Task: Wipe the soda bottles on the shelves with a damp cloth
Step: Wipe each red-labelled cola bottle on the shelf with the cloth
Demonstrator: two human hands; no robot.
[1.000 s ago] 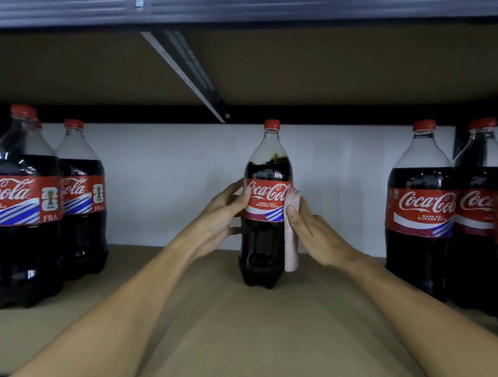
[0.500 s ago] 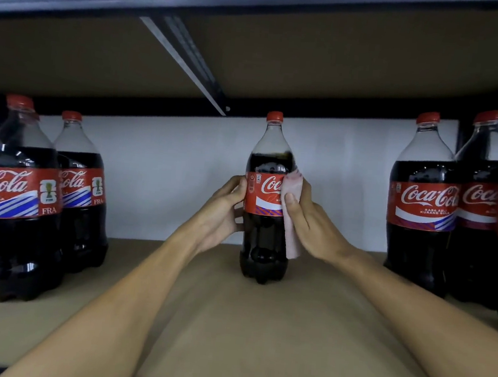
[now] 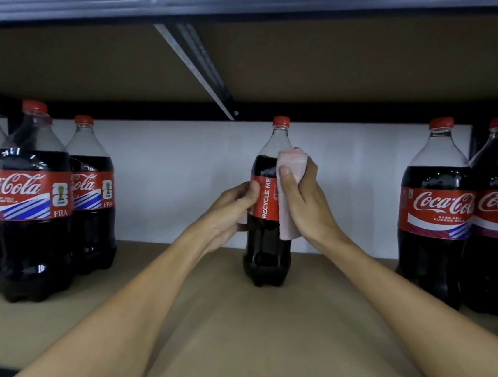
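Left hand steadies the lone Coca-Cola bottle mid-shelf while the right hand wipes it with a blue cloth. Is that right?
One slip: the cloth is pink, not blue, as the head view shows. Otherwise yes: the left hand grips the lone Coca-Cola bottle mid-shelf while the right hand holds the cloth against it.

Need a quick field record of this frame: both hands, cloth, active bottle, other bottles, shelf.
active bottle: cola bottle, upright on the shelf board, standing apart from the others, RECYCLE ME side of the label facing the camera
left hand: grips the cola bottle at label height
right hand: holds the pink cloth against the bottle's right shoulder and label
left group: three bottles visible, red caps
right group: at least two bottles, red caps
stage: wiping the upper part of the bottle
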